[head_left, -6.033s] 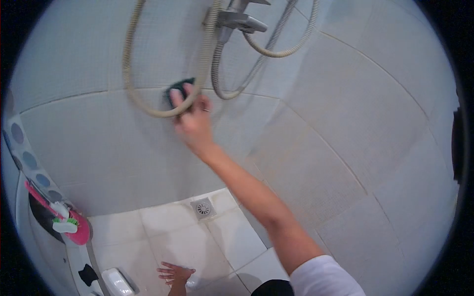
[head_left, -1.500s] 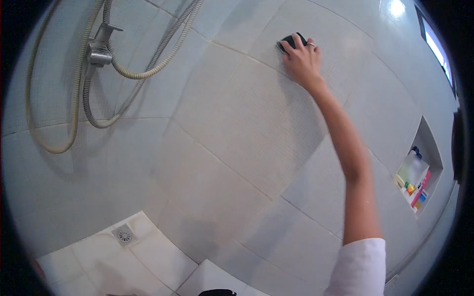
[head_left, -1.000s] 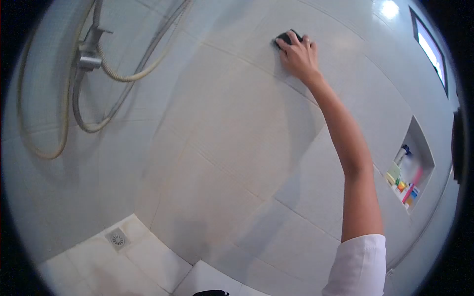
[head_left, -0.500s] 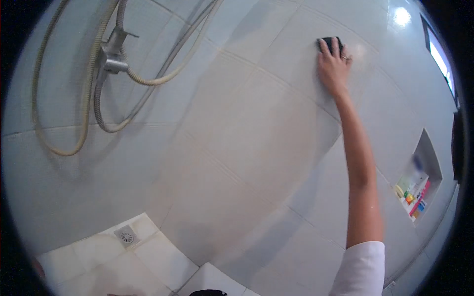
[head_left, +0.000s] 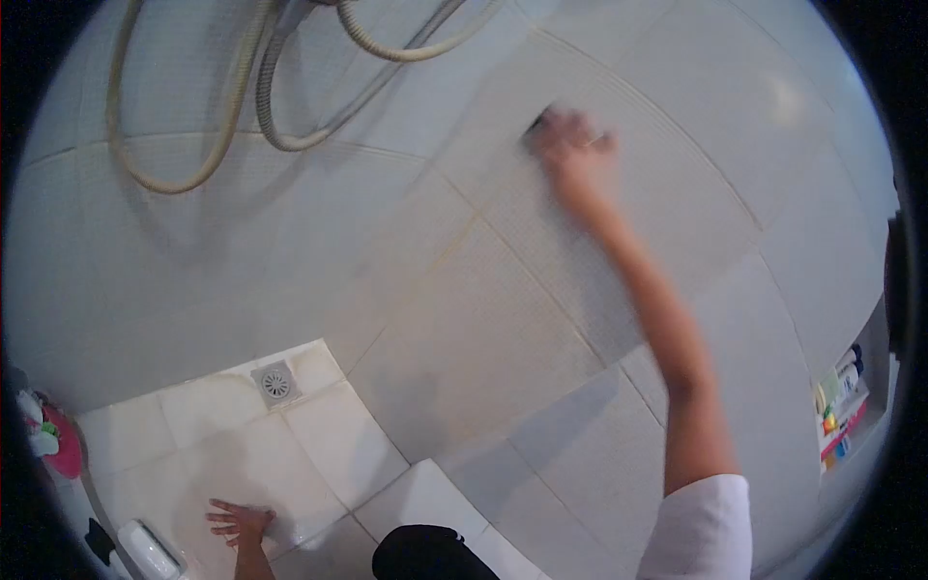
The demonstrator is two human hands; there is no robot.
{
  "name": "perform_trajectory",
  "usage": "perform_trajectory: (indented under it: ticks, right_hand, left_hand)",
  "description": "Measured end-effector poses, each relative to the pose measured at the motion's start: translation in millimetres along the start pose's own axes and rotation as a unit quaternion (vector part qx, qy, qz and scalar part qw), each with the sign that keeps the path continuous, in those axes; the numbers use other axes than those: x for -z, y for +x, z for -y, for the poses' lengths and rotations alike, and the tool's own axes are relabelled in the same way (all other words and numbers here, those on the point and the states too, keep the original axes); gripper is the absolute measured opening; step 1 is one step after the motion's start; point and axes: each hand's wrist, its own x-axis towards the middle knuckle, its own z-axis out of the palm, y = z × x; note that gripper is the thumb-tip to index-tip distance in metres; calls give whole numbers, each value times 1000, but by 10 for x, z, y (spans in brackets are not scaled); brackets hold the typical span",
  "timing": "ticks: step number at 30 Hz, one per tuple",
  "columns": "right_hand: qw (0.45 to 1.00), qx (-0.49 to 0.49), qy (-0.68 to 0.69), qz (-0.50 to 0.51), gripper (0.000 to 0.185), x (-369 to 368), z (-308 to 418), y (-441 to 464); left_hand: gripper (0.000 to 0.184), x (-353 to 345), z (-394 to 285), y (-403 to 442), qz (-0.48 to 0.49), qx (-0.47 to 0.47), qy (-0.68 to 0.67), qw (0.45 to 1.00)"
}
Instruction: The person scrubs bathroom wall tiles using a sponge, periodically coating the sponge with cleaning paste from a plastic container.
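Dark scrub pad (head_left: 537, 123): at tiled wall (head_left: 503, 300), up and right of floor drain (head_left: 276, 384) in view. Right hand (head_left: 577, 155) closed over it, blurred; pad sits at the fingertip end, long axis can't be told. Left hand (head_left: 242, 522) spread, below drain, well apart from pad; right's nearer.

Dark pad (head_left: 537, 125), white sleeve (head_left: 698, 527), beige hose (head_left: 179, 186)

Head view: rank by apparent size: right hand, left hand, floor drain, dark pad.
1. Right hand
2. Left hand and floor drain: too alike to rank
3. Dark pad: visible part only, blurred
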Motion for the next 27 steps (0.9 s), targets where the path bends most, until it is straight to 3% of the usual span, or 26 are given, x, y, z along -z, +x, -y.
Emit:
perform_trajectory:
  ticks: [1,3,7,11,13,14,17,20,23,27]
  right_hand:
    - [997,-68,-8,-29,39,11,-338,216]
    - [986,-106,-76,-101,37,-59,-714,560]
    - [980,-136,-58,-134,36,-380,-196,742]
    - [996,50,60,32,40,-567,1338,-30]
    - [980,113,139,86,42,-490,1692,-582]
    - [972,126,172,102,42,-404,1692,-764]
    - [973,5,190,128,44,231,1080,-1124]
    - [993,-99,47,46,44,637,446,-1659]
    - [992,-99,1,82,43,848,203,-1681]
    - [994,-52,85,39,42,269,557,-1041]
  left_hand:
    - [144,-17,-4,-10,2,7,0,1000]
    - [145,-24,-17,-17,-15,8,-8,1000]
    - [144,14,-19,-55,2,-13,2,1000]
    - [143,-18,-73,-41,-24,6,-7,1000]
    - [143,-6,-5,-55,-30,-2,-25,999]
    - [143,31,-13,-72,-20,-10,-25,999]
    - [143,-2,19,-40,-3,-11,-21,1000]
    - [143,-41,-33,13,4,-2,-17,1000]
    - [144,1,-87,40,3,15,-10,1000]
    - [145,-19,-40,41,-2,5,-25,1000]
